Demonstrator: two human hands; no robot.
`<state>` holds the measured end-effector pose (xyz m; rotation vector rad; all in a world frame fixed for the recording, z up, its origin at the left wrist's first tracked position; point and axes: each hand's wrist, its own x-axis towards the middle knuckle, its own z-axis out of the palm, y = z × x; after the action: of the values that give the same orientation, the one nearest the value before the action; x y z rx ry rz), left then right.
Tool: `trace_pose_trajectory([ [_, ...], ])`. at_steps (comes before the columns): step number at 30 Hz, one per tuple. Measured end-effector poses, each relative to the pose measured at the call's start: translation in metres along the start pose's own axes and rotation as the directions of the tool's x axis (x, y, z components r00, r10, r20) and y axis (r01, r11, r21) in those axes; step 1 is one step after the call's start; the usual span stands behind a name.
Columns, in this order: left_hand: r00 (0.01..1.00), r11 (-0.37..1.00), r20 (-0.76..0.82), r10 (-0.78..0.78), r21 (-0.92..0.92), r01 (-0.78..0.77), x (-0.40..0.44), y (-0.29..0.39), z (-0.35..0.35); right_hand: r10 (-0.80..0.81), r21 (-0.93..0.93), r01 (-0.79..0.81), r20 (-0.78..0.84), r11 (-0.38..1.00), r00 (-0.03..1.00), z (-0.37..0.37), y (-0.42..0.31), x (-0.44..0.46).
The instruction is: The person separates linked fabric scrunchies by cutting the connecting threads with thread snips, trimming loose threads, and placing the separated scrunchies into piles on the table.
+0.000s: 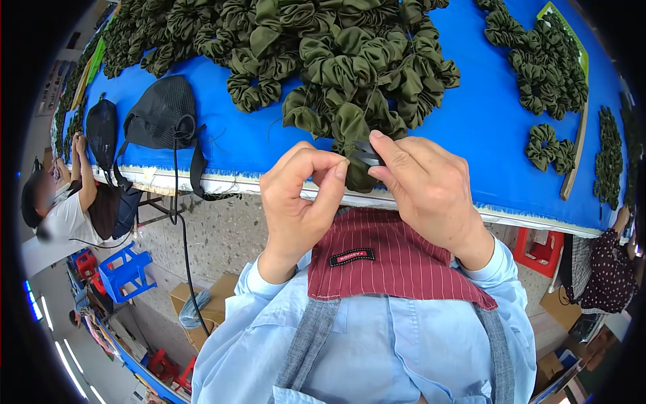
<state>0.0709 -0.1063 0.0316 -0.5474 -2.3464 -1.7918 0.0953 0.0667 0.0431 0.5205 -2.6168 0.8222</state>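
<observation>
Dark green scrunchies [350, 64] lie heaped on the blue table cover [229, 138], and one green fabric piece [351, 128] hangs at the table's front edge between my hands. My left hand [303, 195] pinches thumb and forefinger together beside this fabric; what is between the fingertips is too small to make out. My right hand [424, 182] holds a small dark metal tool [367, 153], which looks like thread snips, between thumb and fingers. The tool's blades point left, against the fabric.
A black mesh bag [161, 114] with a cord and a black pouch [101, 131] lie on the left. More scrunchies [548, 67] are at the right. Two people sit at the sides, a person in white [74, 209] at left. A blue stool [126, 273] stands below.
</observation>
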Motion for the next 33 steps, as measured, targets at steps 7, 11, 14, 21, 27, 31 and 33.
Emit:
trace_pose_trajectory([
  [7, 0.996, 0.996, 0.040, 0.074, 0.045, -0.075, 0.001, -0.002, 0.002, 0.006, -0.081, -0.007, -0.013, 0.997, 1.000, 0.000, -0.001, 0.002],
  [11, 0.994, 0.995, 0.050, 0.094, 0.030, -0.096, 0.002, -0.003, -0.007, 0.032, -0.036, -0.033, -0.032, 0.999, 0.999, -0.003, 0.005, -0.001],
  [14, 0.854, 0.987, 0.496, -0.156, 0.106, 0.119, 0.007, -0.006, -0.065, 0.056, 0.020, -0.055, -0.048, 0.998, 0.997, -0.006, 0.015, -0.005],
  [21, 0.996, 0.978, 0.006, -0.091, 0.189, 0.088, 0.001, 0.001, -0.023, 0.548, 0.630, -0.528, 0.187, 0.570, 0.815, 0.004, 0.027, -0.006],
  [27, 0.999, 0.961, -0.012, -0.038, 0.275, 0.040, -0.009, -0.014, 0.021, 0.528, 0.644, -0.547, 0.250, 0.535, 0.811, 0.015, 0.027, -0.002],
  [31, 0.976, 0.975, -0.012, -0.217, 0.035, 0.218, -0.012, -0.004, 0.012, 0.499, 0.630, -0.548, 0.278, 0.551, 0.821, 0.015, 0.022, 0.000],
  [33, 0.927, 0.907, 0.032, -0.374, -0.195, 0.373, -0.013, 0.002, 0.005, 0.483, 0.621, -0.561, 0.313, 0.547, 0.818, 0.014, 0.020, 0.002],
])
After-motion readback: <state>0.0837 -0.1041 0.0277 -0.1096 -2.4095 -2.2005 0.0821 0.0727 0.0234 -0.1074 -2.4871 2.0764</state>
